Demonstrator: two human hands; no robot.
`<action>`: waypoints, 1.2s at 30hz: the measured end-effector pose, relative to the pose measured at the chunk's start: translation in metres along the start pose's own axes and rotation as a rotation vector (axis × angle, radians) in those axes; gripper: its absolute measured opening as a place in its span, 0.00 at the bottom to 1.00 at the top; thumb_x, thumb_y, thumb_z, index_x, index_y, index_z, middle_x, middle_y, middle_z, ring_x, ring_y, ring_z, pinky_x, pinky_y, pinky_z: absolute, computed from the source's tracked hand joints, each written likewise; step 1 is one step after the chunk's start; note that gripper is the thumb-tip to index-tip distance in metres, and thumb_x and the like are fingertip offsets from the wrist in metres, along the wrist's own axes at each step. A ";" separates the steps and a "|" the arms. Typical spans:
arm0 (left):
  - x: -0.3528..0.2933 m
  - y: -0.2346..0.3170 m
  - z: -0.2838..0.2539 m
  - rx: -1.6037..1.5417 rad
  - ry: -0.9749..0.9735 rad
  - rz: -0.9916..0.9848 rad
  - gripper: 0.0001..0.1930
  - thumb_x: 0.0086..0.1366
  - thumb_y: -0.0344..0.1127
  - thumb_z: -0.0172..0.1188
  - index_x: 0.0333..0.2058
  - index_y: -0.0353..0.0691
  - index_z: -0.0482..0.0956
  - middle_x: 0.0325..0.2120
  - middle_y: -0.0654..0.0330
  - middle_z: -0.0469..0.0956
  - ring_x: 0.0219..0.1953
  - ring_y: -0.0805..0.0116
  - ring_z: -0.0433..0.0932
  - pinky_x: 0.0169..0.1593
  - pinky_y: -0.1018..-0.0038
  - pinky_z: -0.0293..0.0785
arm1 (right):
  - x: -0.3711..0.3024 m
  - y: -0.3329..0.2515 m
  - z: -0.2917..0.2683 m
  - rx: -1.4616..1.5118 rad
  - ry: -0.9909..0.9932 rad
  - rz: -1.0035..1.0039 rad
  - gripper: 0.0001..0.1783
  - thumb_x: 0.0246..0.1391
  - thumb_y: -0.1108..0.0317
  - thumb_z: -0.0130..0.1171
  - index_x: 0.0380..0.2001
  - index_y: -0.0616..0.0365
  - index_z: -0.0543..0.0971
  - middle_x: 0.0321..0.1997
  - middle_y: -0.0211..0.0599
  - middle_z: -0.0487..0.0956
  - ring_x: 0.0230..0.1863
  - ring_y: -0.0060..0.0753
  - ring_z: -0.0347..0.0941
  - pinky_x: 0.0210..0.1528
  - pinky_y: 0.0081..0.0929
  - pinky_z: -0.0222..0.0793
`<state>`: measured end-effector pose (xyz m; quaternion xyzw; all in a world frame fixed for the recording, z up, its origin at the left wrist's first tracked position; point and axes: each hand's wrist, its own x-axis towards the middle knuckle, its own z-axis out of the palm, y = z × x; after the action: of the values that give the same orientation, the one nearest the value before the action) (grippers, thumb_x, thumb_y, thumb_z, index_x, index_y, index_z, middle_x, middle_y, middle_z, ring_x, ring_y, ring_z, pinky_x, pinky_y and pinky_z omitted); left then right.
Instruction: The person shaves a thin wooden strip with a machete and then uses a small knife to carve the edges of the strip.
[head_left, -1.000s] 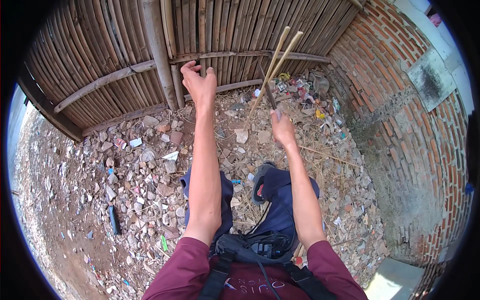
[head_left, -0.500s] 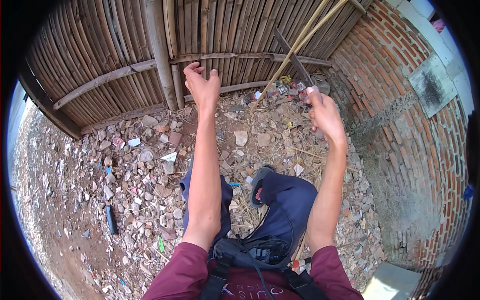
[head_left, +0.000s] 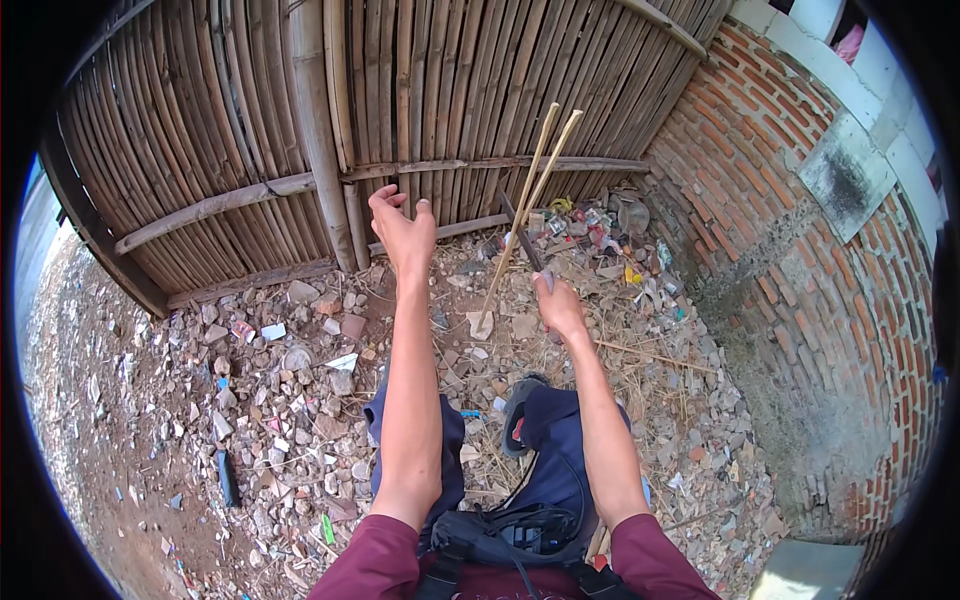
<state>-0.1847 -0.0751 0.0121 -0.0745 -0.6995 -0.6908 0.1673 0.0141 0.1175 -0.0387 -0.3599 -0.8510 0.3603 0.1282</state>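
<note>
1. bamboo sticks (head_left: 530, 190), two thin pale ones, stand leaning against the bamboo fence (head_left: 250, 130); their feet are on the rubble ground (head_left: 280, 400) near a flat pale stone, and their tops fan slightly apart high against the slats.

2. their long axis runs from lower left to upper right in the head view, steep but tilted, and they cross in front of the horizontal fence rail (head_left: 480, 165).

3. right hand (head_left: 558, 305) sits just to the right of the lower part of the sticks, near them but apart; it is the nearer hand by far.

4. right fingers are wrapped closed around a dark-handled blade tool (head_left: 522, 238), whose dark blade points up and to the left, its tip reaching the sticks; whether it touches them i cannot tell.

5. left hand (head_left: 402, 228) is stretched toward the fence, left of the sticks and well apart from them; its fingers are spread and loosely curled, holding nothing, close to the rail and the thick upright bamboo post (head_left: 318, 130).

6. brick wall (head_left: 800, 250) closes the corner on the right, with litter piled at its foot.
</note>
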 end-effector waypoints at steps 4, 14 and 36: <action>0.001 -0.003 0.000 0.009 0.008 0.030 0.26 0.62 0.30 0.67 0.57 0.35 0.71 0.49 0.50 0.78 0.51 0.53 0.73 0.60 0.57 0.70 | -0.005 0.006 0.011 0.090 0.020 0.009 0.36 0.72 0.40 0.52 0.30 0.68 0.80 0.16 0.47 0.78 0.17 0.46 0.81 0.26 0.47 0.77; -0.007 0.015 0.010 -0.107 -0.032 0.091 0.21 0.63 0.25 0.67 0.54 0.35 0.73 0.44 0.53 0.81 0.44 0.60 0.78 0.55 0.61 0.75 | -0.011 0.002 0.000 0.164 0.052 0.014 0.35 0.71 0.41 0.55 0.26 0.67 0.79 0.15 0.41 0.77 0.15 0.40 0.78 0.24 0.43 0.73; -0.006 0.001 0.005 -0.040 0.023 0.061 0.22 0.61 0.27 0.67 0.54 0.33 0.73 0.44 0.50 0.81 0.46 0.57 0.79 0.57 0.60 0.74 | 0.022 0.008 0.009 -0.086 -0.045 -0.062 0.33 0.72 0.42 0.52 0.36 0.69 0.80 0.18 0.43 0.78 0.17 0.40 0.79 0.24 0.42 0.75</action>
<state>-0.1801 -0.0691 0.0109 -0.0911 -0.6808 -0.7001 0.1950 -0.0015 0.1327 -0.0514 -0.3303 -0.8791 0.3272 0.1046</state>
